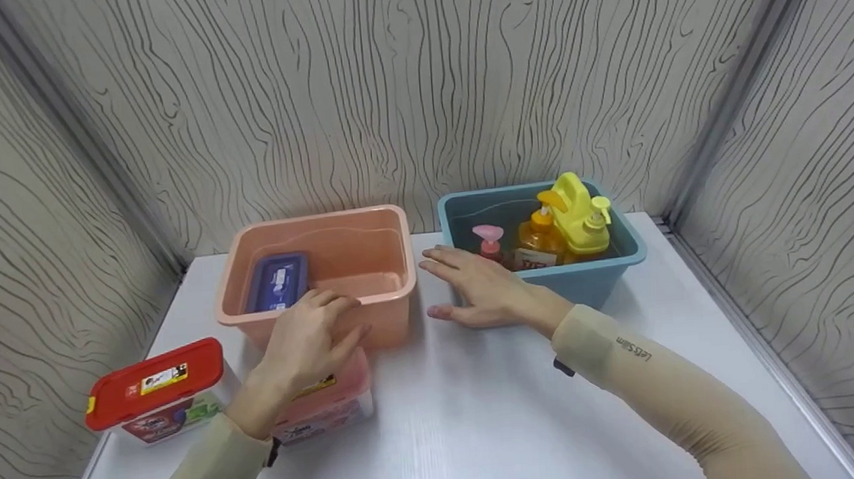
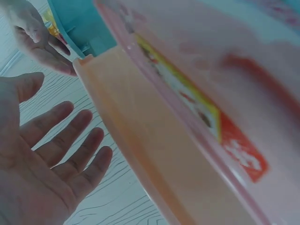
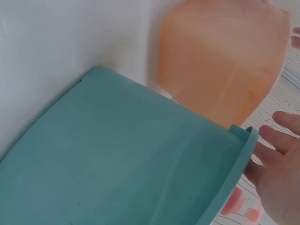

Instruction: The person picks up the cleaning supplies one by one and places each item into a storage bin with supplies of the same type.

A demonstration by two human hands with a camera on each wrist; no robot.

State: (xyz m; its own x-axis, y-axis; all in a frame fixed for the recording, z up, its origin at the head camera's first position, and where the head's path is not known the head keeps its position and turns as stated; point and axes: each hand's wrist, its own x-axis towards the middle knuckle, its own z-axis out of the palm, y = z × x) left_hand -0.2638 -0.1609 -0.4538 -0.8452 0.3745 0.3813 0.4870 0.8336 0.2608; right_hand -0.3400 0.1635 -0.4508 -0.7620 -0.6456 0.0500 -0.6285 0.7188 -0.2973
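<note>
My left hand (image 1: 310, 338) hovers above a pink lidded tub (image 1: 344, 395), close to the front rim of the peach bin (image 1: 384, 325). In the left wrist view its fingers spread apart with nothing between them. Inside the peach bin a dark blue lidded pack (image 1: 280, 281) leans at the left end. My right hand (image 1: 487, 288) is over the front left corner of the teal bin (image 1: 577, 289), fingers extended toward the peach bin. The teal bin holds a pink-topped pump bottle (image 1: 489, 241), an amber pump bottle (image 1: 540, 239) and a yellow jug with a pump (image 1: 579, 217).
A red-lidded tub (image 1: 163, 386) stands at the left on the white table (image 1: 486, 438), beside the pink one. Wood-grain panels (image 1: 401, 83) enclose the table at the back and both sides. A narrow gap separates the two bins.
</note>
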